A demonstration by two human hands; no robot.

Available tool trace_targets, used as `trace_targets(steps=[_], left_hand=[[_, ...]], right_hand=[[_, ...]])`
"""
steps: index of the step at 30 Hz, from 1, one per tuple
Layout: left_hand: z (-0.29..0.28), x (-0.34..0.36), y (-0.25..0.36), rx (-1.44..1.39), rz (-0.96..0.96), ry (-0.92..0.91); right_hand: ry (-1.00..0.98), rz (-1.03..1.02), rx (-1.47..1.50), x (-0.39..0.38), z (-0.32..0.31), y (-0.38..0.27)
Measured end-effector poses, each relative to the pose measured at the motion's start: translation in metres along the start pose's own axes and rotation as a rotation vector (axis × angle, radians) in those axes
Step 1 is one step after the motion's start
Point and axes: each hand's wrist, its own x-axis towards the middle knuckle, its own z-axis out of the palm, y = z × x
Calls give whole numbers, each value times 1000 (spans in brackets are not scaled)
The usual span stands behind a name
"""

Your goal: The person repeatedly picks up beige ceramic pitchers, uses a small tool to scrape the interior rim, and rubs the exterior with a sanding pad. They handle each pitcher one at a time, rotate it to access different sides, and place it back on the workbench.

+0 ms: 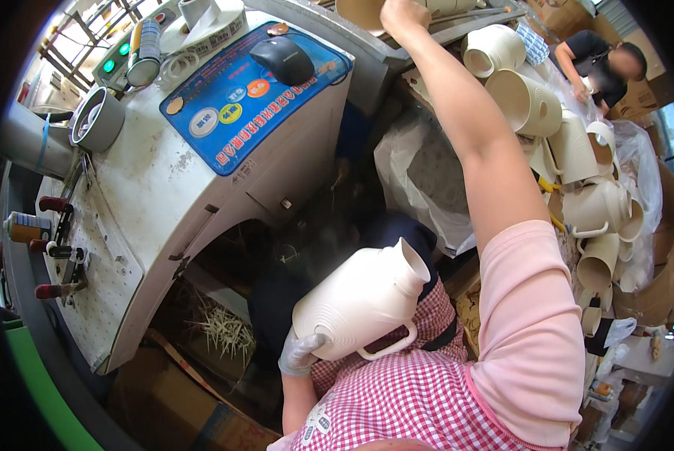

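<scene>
A cream plastic jug body (367, 297) with a spout, a ribbed shoulder and a loop handle lies tilted across my lap, its mouth turned to the upper right. My left hand (304, 355), in a pale glove, is closed on the jug's base end. At the top edge my stretched right arm ends in my right hand (406, 16), fingers curled, beside a tan round-walled piece (361, 13). The frame edge cuts off part of those fingers, so what they hold is hidden.
At left a white machine table (164, 169) carries a blue mat (231, 113), a mouse (283, 62), a spray can (143, 52) and toggle clamps (62, 249). More cream jug bodies (525, 101) are heaped at right. Beyond them a person (596, 71) works. A cardboard box (179, 391) stands below.
</scene>
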Motion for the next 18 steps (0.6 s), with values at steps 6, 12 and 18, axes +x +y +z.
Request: trace_targets(steps=[6, 12, 18], left_hand=[[-14, -2, -11, 68, 65, 146], [3, -31, -17, 177, 217, 312], [77, -83, -48, 251, 429, 449]], right_hand=[[-133, -333, 185, -71, -89, -9], [-970, -560, 787, -275, -199, 139], [-1543, 344, 361, -491, -154, 337]])
